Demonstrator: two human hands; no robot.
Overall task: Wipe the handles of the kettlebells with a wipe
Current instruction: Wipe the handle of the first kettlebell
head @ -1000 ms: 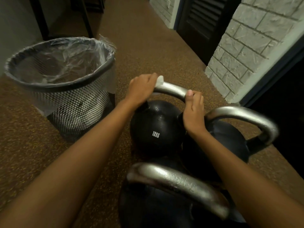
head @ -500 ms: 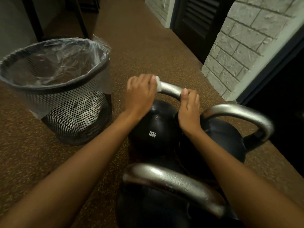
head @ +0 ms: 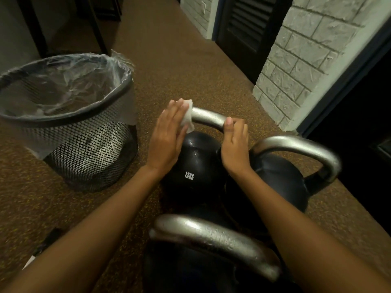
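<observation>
Looking down at three black kettlebells bunched together in the lower middle of the frame on a brown speckled floor (head: 190, 60). The far one, the 12KG kettlebell (head: 194, 163), is the one being handled. Left hand (head: 167, 134) is flat, fingers straight and together, pressing a white wipe (head: 188, 123) against the left end of its silver handle (head: 208, 118). Most of the wipe is tucked under the fingers, so only a corner on top and a flap below show, and I can't see that thumb at all. Right hand (head: 234, 144) is clenched around the right bend of the same handle, thumb on top, fingertips going round the back out of sight.

The right-hand kettlebell (head: 281, 182) sits touching the 12KG one, partly behind the right forearm. The nearest kettlebell (head: 211, 233) is mostly just a silver handle; its body is cut off by the bottom edge and too dark to read.

Left of centre there's a black mesh bin (head: 63, 120) with a clear plastic liner (head: 63, 85). Something pale shows through the mesh, but I can't tell what. Same for a dark and white scrap at the lower left edge under the left forearm. Upper right is a pale brick wall (head: 306, 49) and a dark louvred door (head: 243, 28), with the far right just black
</observation>
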